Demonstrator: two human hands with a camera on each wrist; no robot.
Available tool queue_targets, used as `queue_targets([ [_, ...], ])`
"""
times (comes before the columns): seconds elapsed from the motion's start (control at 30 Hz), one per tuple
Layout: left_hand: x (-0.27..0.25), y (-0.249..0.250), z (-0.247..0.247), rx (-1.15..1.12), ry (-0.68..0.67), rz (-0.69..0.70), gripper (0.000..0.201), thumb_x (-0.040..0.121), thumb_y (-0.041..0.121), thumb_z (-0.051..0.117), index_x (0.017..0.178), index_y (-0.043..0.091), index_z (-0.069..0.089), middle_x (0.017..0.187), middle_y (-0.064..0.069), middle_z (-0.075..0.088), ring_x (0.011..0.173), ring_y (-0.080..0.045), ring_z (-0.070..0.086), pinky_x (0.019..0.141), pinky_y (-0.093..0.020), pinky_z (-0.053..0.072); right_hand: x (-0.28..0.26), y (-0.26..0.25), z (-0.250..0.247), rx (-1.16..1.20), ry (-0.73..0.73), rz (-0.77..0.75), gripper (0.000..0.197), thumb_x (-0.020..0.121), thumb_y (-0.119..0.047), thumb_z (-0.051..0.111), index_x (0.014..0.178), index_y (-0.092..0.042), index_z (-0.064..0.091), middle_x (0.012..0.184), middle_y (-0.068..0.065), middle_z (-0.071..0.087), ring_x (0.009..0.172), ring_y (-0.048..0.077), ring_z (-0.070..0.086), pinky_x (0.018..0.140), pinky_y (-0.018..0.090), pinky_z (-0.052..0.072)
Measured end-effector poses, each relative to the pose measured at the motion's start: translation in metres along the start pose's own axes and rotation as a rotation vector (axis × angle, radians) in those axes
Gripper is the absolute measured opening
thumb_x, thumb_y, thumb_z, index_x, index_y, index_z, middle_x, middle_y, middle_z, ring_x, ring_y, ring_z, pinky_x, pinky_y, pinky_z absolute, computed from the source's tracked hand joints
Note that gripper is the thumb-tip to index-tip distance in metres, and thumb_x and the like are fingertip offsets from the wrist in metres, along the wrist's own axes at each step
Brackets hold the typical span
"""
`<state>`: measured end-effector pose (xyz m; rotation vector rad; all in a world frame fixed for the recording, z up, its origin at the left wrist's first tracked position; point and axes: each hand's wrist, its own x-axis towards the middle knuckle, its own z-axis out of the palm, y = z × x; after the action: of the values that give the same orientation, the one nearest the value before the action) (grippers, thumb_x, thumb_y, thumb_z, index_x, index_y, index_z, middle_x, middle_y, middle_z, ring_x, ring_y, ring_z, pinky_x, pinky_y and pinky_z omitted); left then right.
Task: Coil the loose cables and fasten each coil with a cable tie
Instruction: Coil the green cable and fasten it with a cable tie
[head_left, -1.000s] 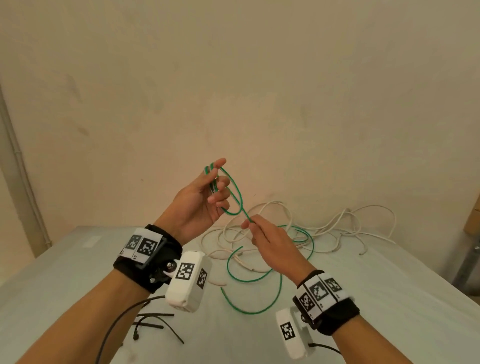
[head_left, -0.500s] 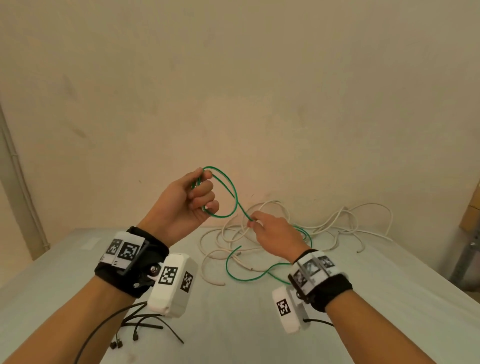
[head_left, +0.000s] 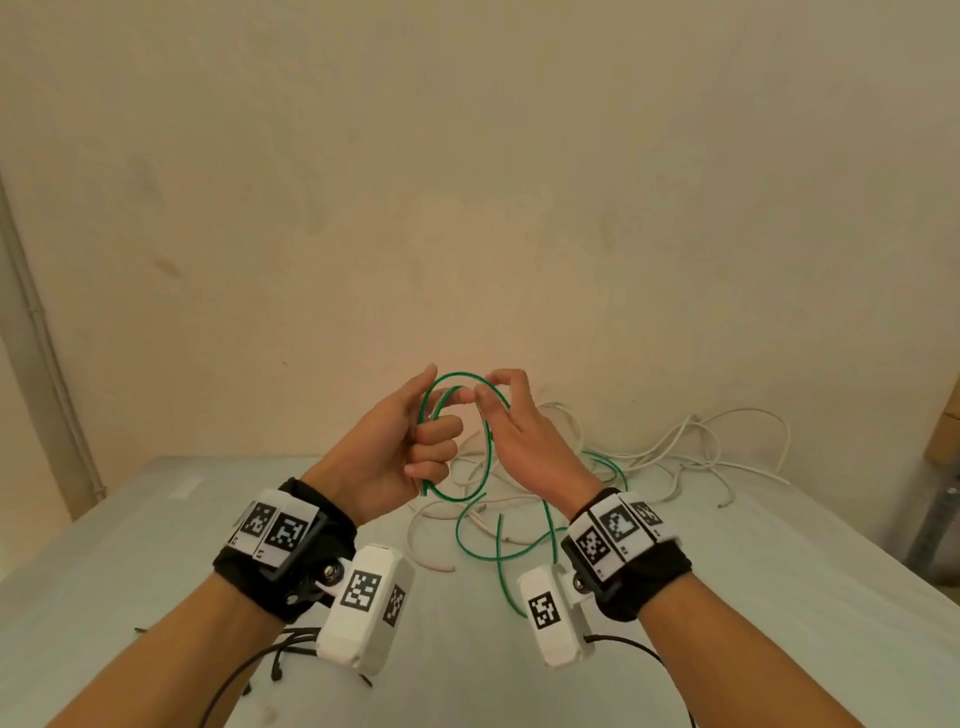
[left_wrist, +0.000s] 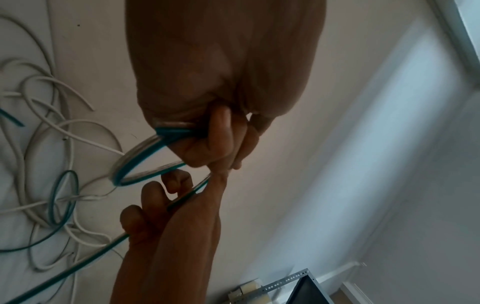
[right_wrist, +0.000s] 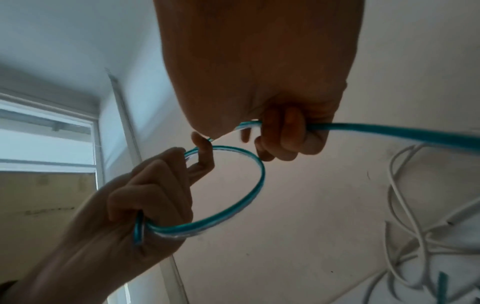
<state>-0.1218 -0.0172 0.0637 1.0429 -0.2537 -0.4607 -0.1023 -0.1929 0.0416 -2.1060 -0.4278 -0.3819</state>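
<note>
Since half a second earlier, the right hand (head_left: 524, 441) had risen to meet the left hand (head_left: 400, 452) at frame centre, pinching the green cable (head_left: 488, 452) to lay another loop; the left's curled fingers gripped the coil. The left-wrist view blurred the loops (left_wrist: 135, 166). In the right-wrist view the cable ran off the frame's right edge (right_wrist: 415, 133).

Head view: high, facing forward-down. Wrist views: close, facing up along each palm.
All three share the green cable (head_left: 488, 447) loop.
</note>
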Motion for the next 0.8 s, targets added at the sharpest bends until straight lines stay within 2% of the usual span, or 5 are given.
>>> queue_targets([
  [0.2, -0.005, 0.0, -0.002, -0.1, -0.078, -0.038, 0.02, 0.101, 0.02, 0.046, 0.083, 0.013, 0.051, 0.058, 0.008, 0.031, 0.039, -0.004, 0.03, 0.041, -0.017, 0.038, 0.005, 0.015, -0.003, 0.02, 0.059, -0.135, 0.038, 0.112, -0.042, 0.036, 0.087, -0.019, 0.052, 0.065, -0.011, 0.046, 0.061, 0.008, 0.04, 0.064, 0.032, 0.036],
  [0.4, -0.003, -0.002, 0.002, -0.062, -0.005, -0.035, 0.021, 0.09, 0.014, 0.039, 0.07, 0.018, 0.043, 0.059, 0.008, 0.018, 0.047, -0.008, 0.01, 0.039, -0.02, 0.013, 0.01, 0.025, -0.007, 0.022, 0.194, -0.074, 0.039, 0.112, -0.039, 0.036, 0.089, -0.013, 0.053, 0.063, -0.009, 0.042, 0.057, 0.008, 0.037, 0.059, 0.032, 0.033],
  [0.57, 0.006, 0.004, -0.004, -0.212, 0.041, 0.118, 0.019, 0.101, 0.016, 0.039, 0.095, 0.011, 0.057, 0.059, 0.009, 0.016, 0.047, -0.009, 0.009, 0.039, -0.02, 0.012, 0.001, 0.039, -0.004, -0.159, 0.044, -0.091, 0.028, 0.111, -0.029, 0.04, 0.098, -0.019, 0.063, 0.061, -0.017, 0.056, 0.057, 0.003, 0.049, 0.057, 0.022, 0.034],
  [0.73, 0.016, 0.002, 0.0, -0.123, 0.122, 0.256, 0.033, 0.11, 0.027, 0.041, 0.131, 0.006, 0.056, 0.061, 0.006, 0.037, 0.04, -0.005, 0.025, 0.038, -0.017, 0.019, -0.007, 0.035, 0.004, -0.345, -0.142, -0.107, 0.027, 0.111, -0.036, 0.037, 0.108, -0.025, 0.061, 0.074, -0.007, 0.059, 0.072, 0.02, 0.057, 0.072, 0.04, 0.05],
  [0.8, 0.02, -0.001, 0.003, -0.017, 0.146, 0.288, 0.028, 0.11, 0.028, 0.041, 0.129, 0.009, 0.051, 0.062, 0.005, 0.036, 0.044, -0.006, 0.022, 0.041, -0.02, 0.016, -0.012, 0.025, 0.005, -0.426, -0.251, -0.094, 0.028, 0.111, -0.04, 0.036, 0.114, -0.023, 0.059, 0.087, 0.003, 0.065, 0.084, 0.031, 0.062, 0.08, 0.048, 0.054],
])
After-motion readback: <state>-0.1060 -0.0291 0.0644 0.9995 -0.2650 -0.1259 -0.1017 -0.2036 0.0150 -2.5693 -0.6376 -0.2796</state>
